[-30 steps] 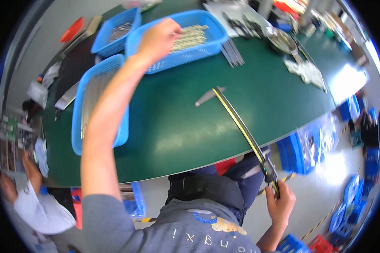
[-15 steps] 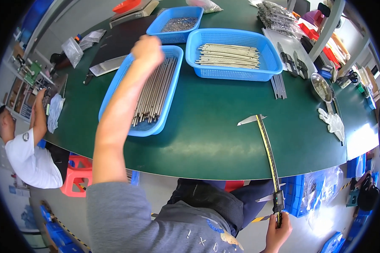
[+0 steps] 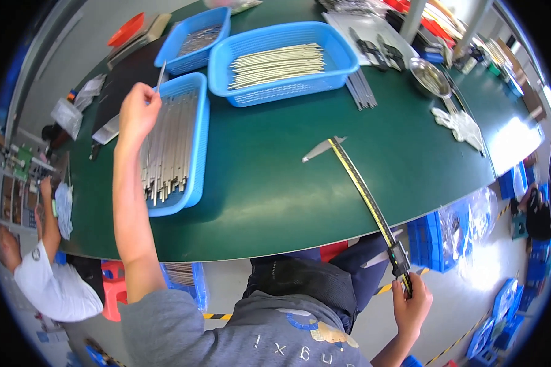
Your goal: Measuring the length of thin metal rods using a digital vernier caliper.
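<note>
My left hand (image 3: 138, 115) is pinched on a thin metal rod (image 3: 161, 76), whose end sticks up above the fingers. Beneath and beside that hand is a long blue basket (image 3: 201, 144) full of slim grey metal rods (image 3: 172, 137) lying lengthwise. On the right, my right hand (image 3: 412, 306) grips the lower end of a long digital caliper (image 3: 367, 194). The caliper slants over the table's front edge, its slider with the display close to my fingers and its fixed jaw above the green table (image 3: 263, 177).
A wider blue basket (image 3: 284, 85) holds pale rods; behind it a smaller blue basket (image 3: 183, 61) holds small metal parts. Several grey rods (image 3: 361, 90) lie beside the wide one. Farther right are a metal bowl (image 3: 430, 76) and a white glove (image 3: 459, 127). Another person (image 3: 52, 275) sits at left.
My left hand has come up from the basket with a thin rod showing in its fingers. The view has swung, shifting the table's things leftward. My right hand keeps hold of the caliper.
</note>
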`<state>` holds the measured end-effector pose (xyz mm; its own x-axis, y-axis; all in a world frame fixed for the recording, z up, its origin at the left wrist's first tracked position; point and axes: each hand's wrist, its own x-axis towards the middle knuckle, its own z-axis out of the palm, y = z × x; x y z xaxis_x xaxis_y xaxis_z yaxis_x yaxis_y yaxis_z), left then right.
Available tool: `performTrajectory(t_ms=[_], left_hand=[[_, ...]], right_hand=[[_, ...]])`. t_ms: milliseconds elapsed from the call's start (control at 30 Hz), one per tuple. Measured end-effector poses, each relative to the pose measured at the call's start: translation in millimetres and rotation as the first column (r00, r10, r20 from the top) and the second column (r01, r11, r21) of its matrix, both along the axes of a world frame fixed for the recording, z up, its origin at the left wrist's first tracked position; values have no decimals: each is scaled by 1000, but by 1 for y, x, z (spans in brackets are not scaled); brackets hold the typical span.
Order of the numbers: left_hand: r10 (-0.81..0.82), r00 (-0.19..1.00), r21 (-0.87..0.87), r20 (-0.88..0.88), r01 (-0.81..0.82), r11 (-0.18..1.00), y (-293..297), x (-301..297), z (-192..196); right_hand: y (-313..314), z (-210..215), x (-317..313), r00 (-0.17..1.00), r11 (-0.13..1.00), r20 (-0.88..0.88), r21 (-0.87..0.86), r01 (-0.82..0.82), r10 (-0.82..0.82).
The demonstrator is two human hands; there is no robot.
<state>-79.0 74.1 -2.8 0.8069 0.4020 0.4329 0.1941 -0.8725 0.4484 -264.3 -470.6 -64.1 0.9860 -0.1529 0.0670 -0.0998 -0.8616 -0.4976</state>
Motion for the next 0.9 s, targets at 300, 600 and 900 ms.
performTrajectory(t_ms=[300,600,900], left_hand=[[-967,230,641,107,727,244,-258,-50,-17],[-991,99,562,95,816,135,-280,-59,-77],[-986,133,534,106,829,169,-280,-54,-86]], right_hand=[[1,4,4,1000,1000,-5,20,-18,18],[2,5,0,1000,1000,-27,28,1,-1],[4,6,0,1000,1000,-27,17,-9,9]])
